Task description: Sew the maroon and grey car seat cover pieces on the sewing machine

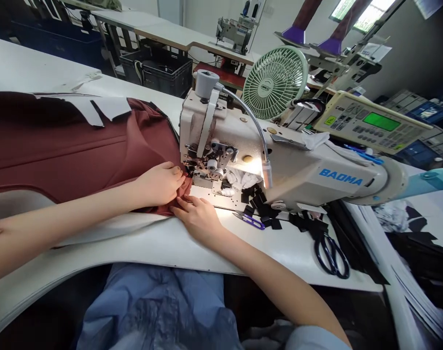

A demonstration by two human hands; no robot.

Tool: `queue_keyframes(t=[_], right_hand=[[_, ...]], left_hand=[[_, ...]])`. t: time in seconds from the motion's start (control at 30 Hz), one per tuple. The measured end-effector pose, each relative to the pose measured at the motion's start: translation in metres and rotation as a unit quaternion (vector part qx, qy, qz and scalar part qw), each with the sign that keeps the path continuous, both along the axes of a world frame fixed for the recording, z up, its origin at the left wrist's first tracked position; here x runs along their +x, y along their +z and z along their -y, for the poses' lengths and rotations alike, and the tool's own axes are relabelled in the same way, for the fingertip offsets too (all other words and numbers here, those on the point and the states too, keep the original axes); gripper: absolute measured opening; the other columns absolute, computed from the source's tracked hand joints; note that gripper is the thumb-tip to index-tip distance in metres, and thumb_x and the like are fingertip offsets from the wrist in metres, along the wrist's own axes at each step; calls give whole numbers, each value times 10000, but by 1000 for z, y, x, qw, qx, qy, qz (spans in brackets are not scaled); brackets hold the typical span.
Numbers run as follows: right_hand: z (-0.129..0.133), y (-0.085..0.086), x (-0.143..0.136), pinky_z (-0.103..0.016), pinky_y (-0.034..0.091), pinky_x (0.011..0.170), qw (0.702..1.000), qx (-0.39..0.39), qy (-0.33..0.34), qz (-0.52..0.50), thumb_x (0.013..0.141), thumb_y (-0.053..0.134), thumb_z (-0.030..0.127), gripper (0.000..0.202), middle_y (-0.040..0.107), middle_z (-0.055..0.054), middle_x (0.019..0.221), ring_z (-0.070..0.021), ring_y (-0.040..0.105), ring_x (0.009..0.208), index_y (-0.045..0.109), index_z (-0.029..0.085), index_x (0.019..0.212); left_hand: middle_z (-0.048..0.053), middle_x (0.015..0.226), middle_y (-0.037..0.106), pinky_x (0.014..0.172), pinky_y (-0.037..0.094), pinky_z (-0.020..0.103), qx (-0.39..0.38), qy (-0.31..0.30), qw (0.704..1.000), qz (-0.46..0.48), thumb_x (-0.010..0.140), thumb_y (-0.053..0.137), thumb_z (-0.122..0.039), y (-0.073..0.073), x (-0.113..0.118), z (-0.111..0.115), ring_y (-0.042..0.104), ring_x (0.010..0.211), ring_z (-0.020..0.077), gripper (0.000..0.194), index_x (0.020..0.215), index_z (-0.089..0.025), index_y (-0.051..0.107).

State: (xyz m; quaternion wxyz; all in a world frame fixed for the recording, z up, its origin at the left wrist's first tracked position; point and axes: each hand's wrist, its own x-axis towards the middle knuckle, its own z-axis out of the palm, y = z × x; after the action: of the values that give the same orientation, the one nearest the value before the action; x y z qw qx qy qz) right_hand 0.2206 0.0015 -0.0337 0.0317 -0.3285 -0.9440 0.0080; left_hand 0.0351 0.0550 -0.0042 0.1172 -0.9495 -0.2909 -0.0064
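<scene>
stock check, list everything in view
worktable: 1, white, beneath machine
sewing machine: 1, off-white, centre right
fabric: 1 bundle, red-brown, left
lamp: 1, grey, on machine
snips: 1, purple, before machine
scissors: 1, dark-handled, table's right front
scraps: many, black, around snips
fan: 1, green, behind machine
control panel: 1, cream, upper right
thread cones: 2, maroon-purple, top right
crate: 1, black, behind worktable
bin: 1, blue, upper left
second machine: 1, grey, top centre
boxes: several, grey-blue, far right
lap: 1, in blue, bottom
left hand: 1, bare, pinching fabric
right hand: 1, bare, on fabric
</scene>
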Motion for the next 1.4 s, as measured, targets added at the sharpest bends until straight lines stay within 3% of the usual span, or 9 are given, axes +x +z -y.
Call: queue_keyframes(t=[0.17, 0.37, 0.63, 0.73, 0.8, 0.9, 1.03, 1.2, 1.4], right_hand=[[1, 0, 17, -353, 498, 842, 1000, -13, 16, 1, 1034, 442, 209, 326, 642, -69, 1387, -242, 552, 1288, 674, 249, 1260], [3, -13, 4, -395, 512, 846, 999, 27, 34, -22, 1037, 406, 190, 399, 594, -116, 1437, -292, 547, 1288, 597, 228, 1384], [11, 1, 11, -370, 511, 800, 1000, -5, 15, -21, 1022, 419, 170, 406, 541, -82, 1496, -272, 511, 1305, 567, 242, 1394], [21, 13, 40, -350, 506, 830, 996, -41, -59, -46, 1007, 483, 218, 356, 642, -84, 1358, -226, 597, 1142, 588, 219, 1347], [31, 22, 74, -329, 499, 826, 982, -45, -171, -62, 998, 509, 237, 257, 715, -83, 1143, -204, 633, 1004, 652, 194, 1208], [48, 32, 140, -293, 490, 782, 931, -2, -354, -88, 994, 495, 233, 193, 711, -62, 981, -186, 650, 896, 682, 194, 1023], [67, 30, 227, -341, 498, 788, 872, 104, -477, -44, 971, 482, 257, 242, 700, -101, 1011, -224, 648, 848, 692, 162, 1046], [68, 14, 281, -404, 504, 809, 848, 139, -508, 57, 924, 432, 150, 367, 687, -153, 1161, -296, 605, 1002, 687, 133, 1187], [78, 26, 289, -397, 504, 755, 863, 180, -472, 27, 961, 456, 230, 351, 691, -123, 994, -274, 602, 907, 725, 206, 1185]], left_hand=[[232, 988, 706, 797, 409, 440, 22, 57, 998, 20, 839, 456, -73, -20, 3, 15, 623, 849, 309, 330, 977, -71, 756], [250, 1331, 620, 917, 422, 499, 11, 64, 996, 59, 886, 407, -182, -39, -26, 7, 581, 1194, 374, 506, 1323, -67, 634], [201, 1398, 587, 862, 443, 512, 44, 51, 997, 47, 952, 351, -199, -46, -23, 13, 560, 1259, 372, 444, 1284, -148, 642], [230, 1399, 567, 930, 449, 516, 40, 40, 996, 69, 953, 389, -221, -45, -19, 18, 565, 1254, 371, 437, 1319, -120, 605], [222, 1350, 594, 937, 460, 512, 39, 47, 995, 76, 937, 420, -222, -44, -16, 20, 600, 1174, 372, 436, 1326, -133, 596], [197, 1240, 646, 879, 479, 501, 56, 50, 995, 66, 914, 391, -169, -41, -11, 22, 625, 1045, 357, 438, 1290, -155, 614], [209, 1142, 665, 796, 474, 478, 90, 44, 994, 38, 896, 393, -133, -38, -4, 23, 625, 937, 344, 423, 1226, -128, 657], [210, 1141, 663, 817, 464, 494, 80, 31, 995, 52, 923, 438, -201, -42, -6, 21, 623, 962, 350, 371, 1191, -149, 689], [164, 1164, 680, 845, 453, 471, 94, 44, 991, 88, 990, 474, -306, -42, -8, 19, 624, 1028, 324, 300, 1129, -165, 700]])
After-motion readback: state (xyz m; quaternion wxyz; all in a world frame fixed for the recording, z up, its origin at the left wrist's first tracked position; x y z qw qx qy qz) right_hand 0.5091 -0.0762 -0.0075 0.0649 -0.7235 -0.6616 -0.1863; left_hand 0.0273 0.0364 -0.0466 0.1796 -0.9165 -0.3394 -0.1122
